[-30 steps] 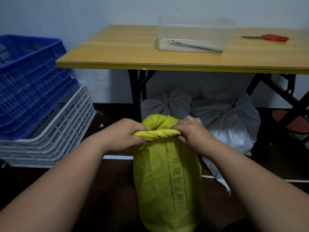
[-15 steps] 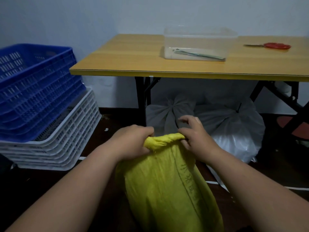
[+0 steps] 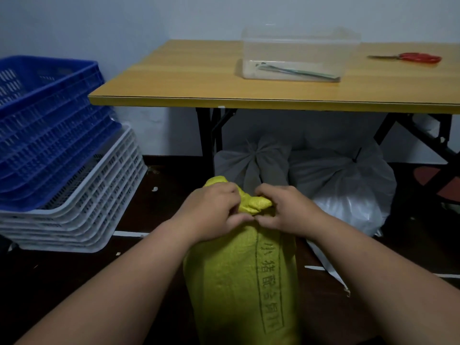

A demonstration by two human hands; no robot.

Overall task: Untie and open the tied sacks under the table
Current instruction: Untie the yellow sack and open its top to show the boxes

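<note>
- One head view only, worn on the person, so no second view shares anything.
- Looks forward and down toward the wooden table (image 3: 199, 78), wall behind it.
- Sits low, near floor level: table top and the underside space both visible.
- Close in: both forearms enter from the bottom edge, in front of the table.
- Wide-angle; table edge bows slightly.
</note>
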